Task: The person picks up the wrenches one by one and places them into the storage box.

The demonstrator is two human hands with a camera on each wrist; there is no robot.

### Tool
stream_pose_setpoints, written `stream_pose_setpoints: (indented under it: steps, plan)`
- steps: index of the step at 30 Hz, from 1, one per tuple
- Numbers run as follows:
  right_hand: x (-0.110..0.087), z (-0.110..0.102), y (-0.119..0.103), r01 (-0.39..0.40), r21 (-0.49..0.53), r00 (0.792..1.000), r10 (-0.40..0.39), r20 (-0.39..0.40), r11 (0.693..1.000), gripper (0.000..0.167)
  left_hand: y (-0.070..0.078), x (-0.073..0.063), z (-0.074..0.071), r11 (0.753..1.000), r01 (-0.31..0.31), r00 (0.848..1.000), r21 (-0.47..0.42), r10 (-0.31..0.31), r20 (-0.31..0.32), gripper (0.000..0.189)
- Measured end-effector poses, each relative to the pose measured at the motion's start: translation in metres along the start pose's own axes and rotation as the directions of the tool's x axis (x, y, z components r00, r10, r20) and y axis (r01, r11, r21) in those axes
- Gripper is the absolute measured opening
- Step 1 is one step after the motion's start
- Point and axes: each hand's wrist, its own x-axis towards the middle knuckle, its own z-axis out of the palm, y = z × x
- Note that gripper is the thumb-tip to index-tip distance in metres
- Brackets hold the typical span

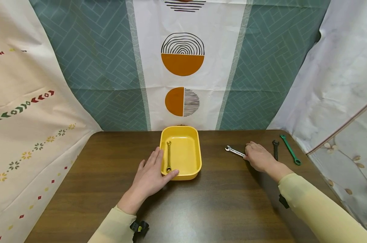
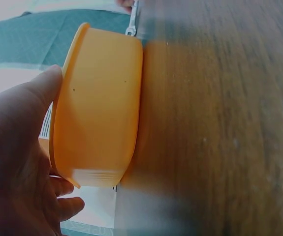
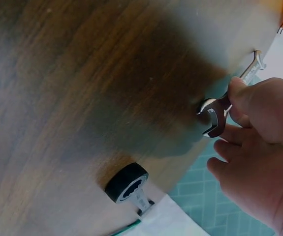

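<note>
A yellow tray (image 1: 184, 177) stands on the table, holding a brass-toned wrench (image 1: 168, 155) along its left side. My left hand (image 1: 151, 175) rests on the tray's near left corner, fingers straight along the left rim and thumb laid over the near rim. In the left wrist view, the thumb touches the edge of the tray (image 2: 99, 98). To the right of the tray, my right hand (image 1: 259, 157) pinches a silver wrench (image 1: 235, 152) between thumb and fingers. One open jaw of that wrench (image 3: 217, 115) sticks out beside my fingertips in the right wrist view; my fingers hide its middle.
Right of my right hand lie a black wrench (image 1: 276, 150) and, farther right, a green wrench (image 1: 290, 150). The brown table (image 1: 207, 209) meets a patterned cloth (image 1: 183, 77) at the back and a pale cloth (image 1: 347, 101) on the right.
</note>
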Motion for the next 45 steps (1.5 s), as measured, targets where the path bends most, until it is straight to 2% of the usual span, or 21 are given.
stream_pose_setpoints:
  steps: [9,15,32,40,45]
  plan:
    - [-0.002,-0.005,-0.004,0.011,-0.001,1.000,-0.011,0.028,1.000,0.024,0.001,-0.001,0.000,1.000,0.002,1.000,-0.002,-0.002,-0.005,0.119]
    - [-0.006,-0.005,-0.007,0.027,-0.026,1.000,-0.027,0.001,0.999,0.023,0.001,-0.002,0.000,1.000,0.004,1.000,-0.010,-0.004,-0.001,0.119]
    - [-0.010,-0.001,-0.009,-0.007,-0.021,1.000,0.007,-0.006,1.000,0.022,0.002,-0.001,0.001,1.000,0.017,1.000,-0.005,-0.017,0.010,0.120]
    - [-0.013,0.006,-0.012,-0.022,0.039,0.999,0.023,-0.049,0.999,0.027,0.001,-0.003,0.001,1.000,0.026,0.999,-0.003,-0.026,0.020,0.121]
    - [-0.014,0.003,-0.014,-0.057,0.065,0.996,0.061,-0.062,0.996,0.023,0.000,-0.001,0.002,1.000,0.019,1.000,-0.005,-0.019,0.010,0.121]
